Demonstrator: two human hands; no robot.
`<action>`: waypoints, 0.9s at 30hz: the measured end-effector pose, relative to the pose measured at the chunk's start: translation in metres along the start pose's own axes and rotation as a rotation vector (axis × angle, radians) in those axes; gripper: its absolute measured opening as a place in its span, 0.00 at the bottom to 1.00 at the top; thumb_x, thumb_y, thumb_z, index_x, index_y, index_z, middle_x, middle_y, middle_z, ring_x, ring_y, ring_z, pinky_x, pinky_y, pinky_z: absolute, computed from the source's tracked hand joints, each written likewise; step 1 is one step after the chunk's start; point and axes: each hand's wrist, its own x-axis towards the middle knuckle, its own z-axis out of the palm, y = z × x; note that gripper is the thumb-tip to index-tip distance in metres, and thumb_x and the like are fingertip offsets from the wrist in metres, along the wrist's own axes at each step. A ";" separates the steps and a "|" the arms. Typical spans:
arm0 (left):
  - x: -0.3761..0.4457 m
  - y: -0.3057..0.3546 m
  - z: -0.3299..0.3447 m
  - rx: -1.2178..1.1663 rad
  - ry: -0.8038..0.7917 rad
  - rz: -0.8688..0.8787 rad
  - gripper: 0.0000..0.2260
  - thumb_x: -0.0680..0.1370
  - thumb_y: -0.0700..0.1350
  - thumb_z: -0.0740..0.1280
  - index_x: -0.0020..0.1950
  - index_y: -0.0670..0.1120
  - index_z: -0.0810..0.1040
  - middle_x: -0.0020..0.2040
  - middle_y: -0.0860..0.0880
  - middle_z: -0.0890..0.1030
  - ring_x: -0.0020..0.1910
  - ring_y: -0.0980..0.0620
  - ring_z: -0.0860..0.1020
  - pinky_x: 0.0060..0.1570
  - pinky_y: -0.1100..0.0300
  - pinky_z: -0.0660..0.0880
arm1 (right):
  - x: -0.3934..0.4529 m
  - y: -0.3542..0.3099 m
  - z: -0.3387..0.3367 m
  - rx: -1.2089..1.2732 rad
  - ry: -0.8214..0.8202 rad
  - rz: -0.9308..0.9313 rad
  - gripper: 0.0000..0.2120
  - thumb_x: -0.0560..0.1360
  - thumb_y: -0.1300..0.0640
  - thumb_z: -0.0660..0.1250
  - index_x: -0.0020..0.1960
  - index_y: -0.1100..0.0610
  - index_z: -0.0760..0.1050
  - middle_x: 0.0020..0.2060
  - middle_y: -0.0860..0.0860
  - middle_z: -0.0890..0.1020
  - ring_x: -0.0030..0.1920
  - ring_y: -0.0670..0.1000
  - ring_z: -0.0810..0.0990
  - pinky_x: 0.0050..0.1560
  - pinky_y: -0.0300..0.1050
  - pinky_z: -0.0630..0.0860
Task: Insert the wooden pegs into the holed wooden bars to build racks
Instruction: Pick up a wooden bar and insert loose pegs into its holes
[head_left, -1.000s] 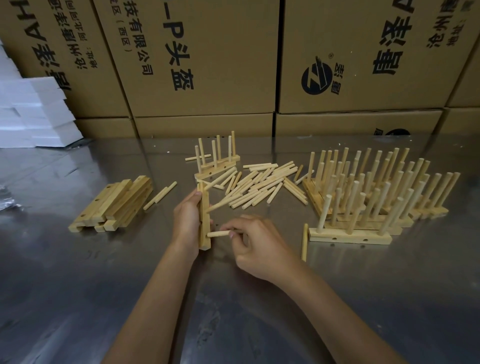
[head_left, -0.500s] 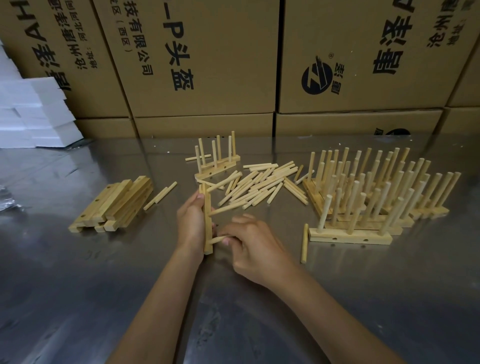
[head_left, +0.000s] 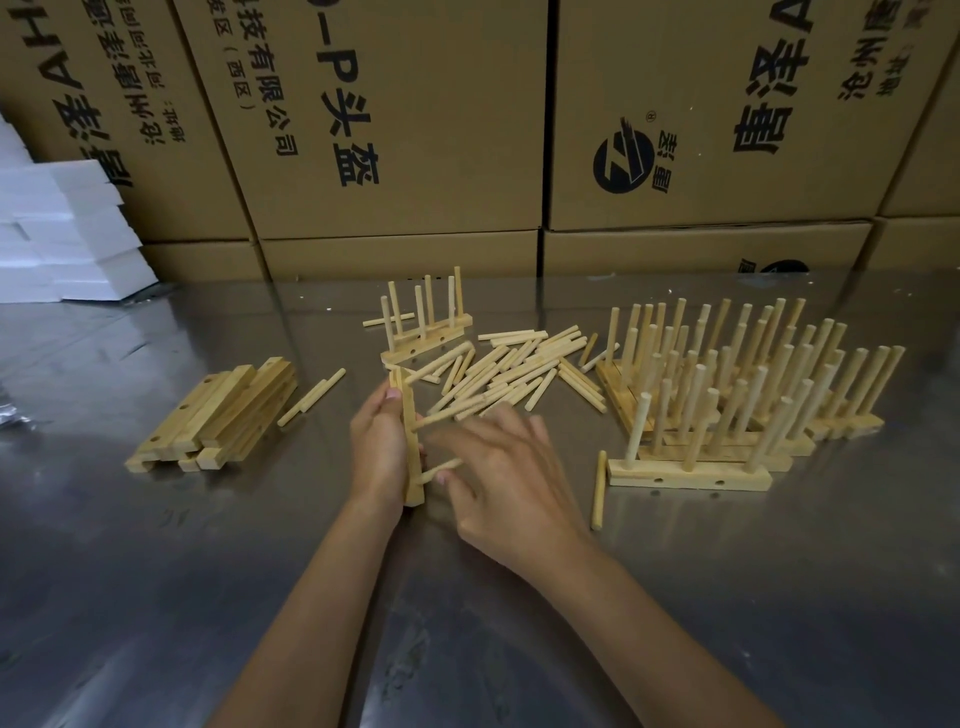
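Wooden bar held on edge at the table's middle, one grip round it, the other loose beside it.
Stacked bars lie far left on the steel table, two loose pegs just beside them. The left grip clasps the bar, from which three pegs jut rightward. The right grip hovers blurred just right of the bar, fingers relaxed and released, grasping nothing. Behind lie a peg pile and a small rack; finished racks stand right, a single peg beside them.
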 end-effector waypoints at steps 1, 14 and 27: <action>0.001 0.000 -0.001 0.014 0.013 0.003 0.16 0.85 0.47 0.56 0.68 0.45 0.77 0.42 0.45 0.78 0.37 0.47 0.75 0.36 0.56 0.74 | 0.000 -0.001 -0.001 -0.023 0.075 0.007 0.12 0.75 0.50 0.67 0.58 0.48 0.75 0.53 0.43 0.76 0.55 0.46 0.69 0.55 0.45 0.65; -0.001 0.006 0.000 -0.141 0.066 -0.122 0.10 0.85 0.46 0.55 0.58 0.49 0.76 0.40 0.45 0.78 0.30 0.52 0.76 0.34 0.56 0.76 | -0.002 -0.008 0.041 0.283 -0.021 0.306 0.13 0.73 0.42 0.65 0.33 0.46 0.70 0.26 0.40 0.67 0.40 0.42 0.67 0.45 0.45 0.67; 0.027 0.007 -0.055 1.101 0.448 0.360 0.19 0.76 0.39 0.64 0.67 0.38 0.75 0.68 0.36 0.69 0.71 0.38 0.63 0.73 0.45 0.55 | 0.020 -0.004 0.053 0.081 -0.096 0.307 0.12 0.73 0.47 0.67 0.36 0.51 0.70 0.31 0.45 0.69 0.43 0.48 0.70 0.38 0.43 0.63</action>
